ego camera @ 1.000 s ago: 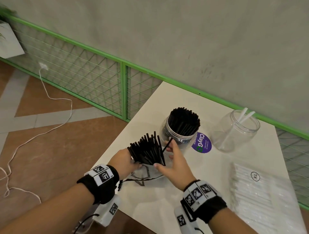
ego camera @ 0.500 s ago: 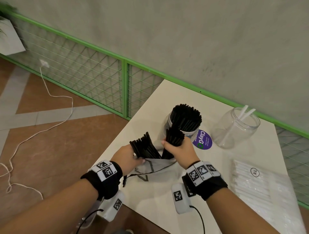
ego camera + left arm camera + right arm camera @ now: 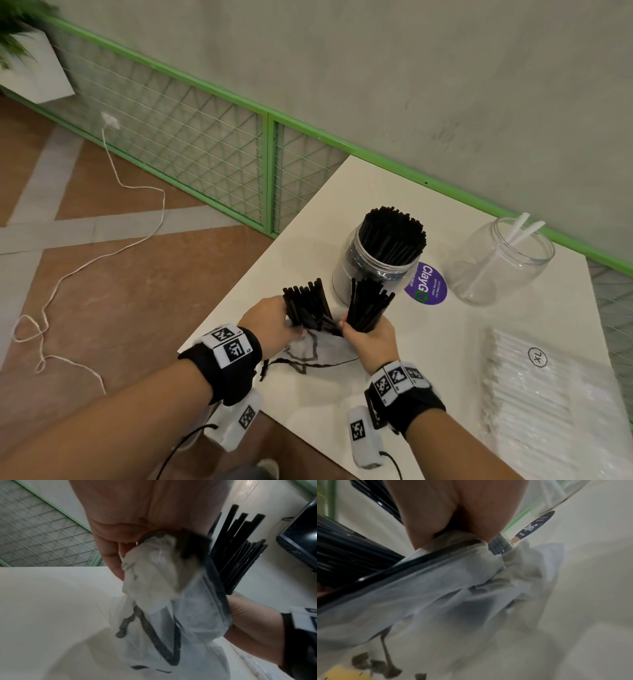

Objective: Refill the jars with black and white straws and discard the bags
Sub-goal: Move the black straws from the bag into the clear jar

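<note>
Your left hand (image 3: pixel 270 322) grips the mouth of the clear bag (image 3: pixel 318 356) with its fingers curled round the plastic and the remaining black straws (image 3: pixel 306 305), which fan up just beyond those fingers. A second ago this was one bundle; it is now split in two. Your right hand (image 3: pixel 368 337), close beside the left, has its fingers clamped round the separated handful (image 3: pixel 368 305), where a second ago they only reached for a single straw. That handful stands just in front of the black-straw jar (image 3: pixel 376 263), which is already densely packed. Judged from this, the next load goes in soon, and one more portion stays in the bag before it can be discarded. Further right of your fingers, the second jar (image 3: pixel 496 263) holds only a couple of white straws, and the pack of white straws (image 3: pixel 534 394) lies unopened on the surface (image 3: pixel 445 342).
</note>
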Motion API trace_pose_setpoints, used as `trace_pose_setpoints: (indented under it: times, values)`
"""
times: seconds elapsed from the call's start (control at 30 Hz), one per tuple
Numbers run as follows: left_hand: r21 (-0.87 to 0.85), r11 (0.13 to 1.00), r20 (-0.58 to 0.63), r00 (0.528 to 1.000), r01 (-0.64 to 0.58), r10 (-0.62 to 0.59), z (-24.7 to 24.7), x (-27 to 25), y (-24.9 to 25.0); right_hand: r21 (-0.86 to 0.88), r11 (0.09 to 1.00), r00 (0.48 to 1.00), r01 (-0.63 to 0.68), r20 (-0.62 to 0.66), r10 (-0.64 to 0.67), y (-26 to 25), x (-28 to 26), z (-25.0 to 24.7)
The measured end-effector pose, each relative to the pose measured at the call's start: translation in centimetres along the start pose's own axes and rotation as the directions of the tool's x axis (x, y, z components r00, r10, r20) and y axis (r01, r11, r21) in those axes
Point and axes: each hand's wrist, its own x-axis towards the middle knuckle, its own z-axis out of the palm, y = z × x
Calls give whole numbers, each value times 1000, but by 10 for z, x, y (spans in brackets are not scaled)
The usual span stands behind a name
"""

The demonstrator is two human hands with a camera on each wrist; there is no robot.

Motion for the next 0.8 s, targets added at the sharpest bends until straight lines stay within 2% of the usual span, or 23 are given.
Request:
trace_pose_setpoints:
  times: [0.1, 0.27, 0.43, 0.63, 0.8]
  values:
    - [-27, 999, -12, 1000, -17, 17, -2, 0, 1, 65, 998, 1000, 5, -21, -4, -15, -1, -7]
    - [-52, 997, 20, 998, -58, 59, -7, 6, -1, 168, 972, 986, 164, -1, -166, -67, -7, -35]
    - [-40, 997, 30, 998, -62, 64, -10, 10, 4, 224, 929, 956, 295, -75, -285, -107, -7, -60]
    - [-37, 998, 25, 998, -53, 54, -11, 12, 5, 366, 863, 936, 349, -166, -309, -143, 20, -75]
    - [-23, 999, 31, 998, -48, 48, -12, 12, 4, 383, 846, 924, 371, -247, -293, -157, 54, -75]
